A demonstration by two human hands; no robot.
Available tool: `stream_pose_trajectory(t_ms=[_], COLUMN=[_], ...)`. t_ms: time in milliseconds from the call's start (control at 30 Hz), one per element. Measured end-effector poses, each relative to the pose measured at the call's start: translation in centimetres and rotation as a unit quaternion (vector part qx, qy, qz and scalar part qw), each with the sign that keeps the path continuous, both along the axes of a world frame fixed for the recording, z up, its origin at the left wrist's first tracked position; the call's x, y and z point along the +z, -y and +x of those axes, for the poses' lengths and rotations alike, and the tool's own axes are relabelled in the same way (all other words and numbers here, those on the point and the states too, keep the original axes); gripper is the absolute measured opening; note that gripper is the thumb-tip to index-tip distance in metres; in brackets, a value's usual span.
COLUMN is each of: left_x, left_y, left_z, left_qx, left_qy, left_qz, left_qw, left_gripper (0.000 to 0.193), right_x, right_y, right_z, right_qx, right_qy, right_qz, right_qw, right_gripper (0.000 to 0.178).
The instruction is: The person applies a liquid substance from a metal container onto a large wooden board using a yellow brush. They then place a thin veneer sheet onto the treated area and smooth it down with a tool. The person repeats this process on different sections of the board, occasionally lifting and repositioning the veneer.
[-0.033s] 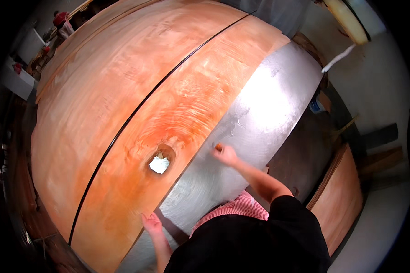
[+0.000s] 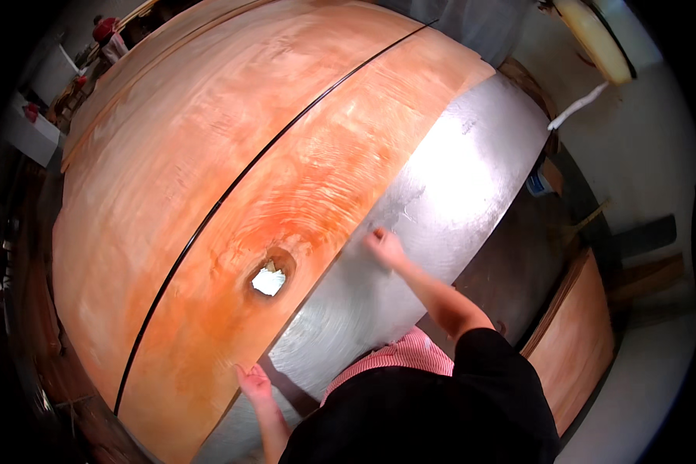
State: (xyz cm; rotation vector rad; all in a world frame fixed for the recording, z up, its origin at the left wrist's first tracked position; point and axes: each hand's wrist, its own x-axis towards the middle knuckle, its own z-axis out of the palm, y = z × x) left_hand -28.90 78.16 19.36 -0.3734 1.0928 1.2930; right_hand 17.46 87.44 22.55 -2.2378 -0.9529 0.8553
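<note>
Across the grey metal surface [image 2: 456, 170]: orange-brown wood sheet [image 2: 325, 155]. Left hand [image 2: 257, 383] at its near edge, pinch unclear. Right hand [image 2: 385, 247] curled over metal; contents indiscernible. Probably edge work; next calls for steadying the sheet.

I am noting harsh glare on the metal surface [image 2: 414, 220], motion blur on the right hand [image 2: 385, 247], and dark, fisheye-bent margins.

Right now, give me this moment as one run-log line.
left hand: at edge of sheet | right hand: at metal surface, contents unclear | cord: across sheet | hole: in sheet
</note>
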Motion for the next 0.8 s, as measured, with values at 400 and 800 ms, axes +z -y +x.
stream_pose_trajectory(t_ms=[400, 800], left_x=[-0.3, -5.1], left_y=[1.4, 2.4], left_z=[-1.0, -4.3], left_qx=[0.020, -0.097], left_qy=[-0.092, -0.049], left_qz=[-0.058, -0.038], left_qw=[0.994, 0.993], left_gripper=[0.029, 0.034], right_x=[-1.7, -5.0], right_y=[-11.8, -2.5], right_z=[14.5, 13.9], right_qx=[-0.316, -0.415], right_qy=[-0.201, -0.168], right_qz=[0.168, 0.059], right_qw=[0.912, 0.892], right_gripper=[0.025, 0.027])
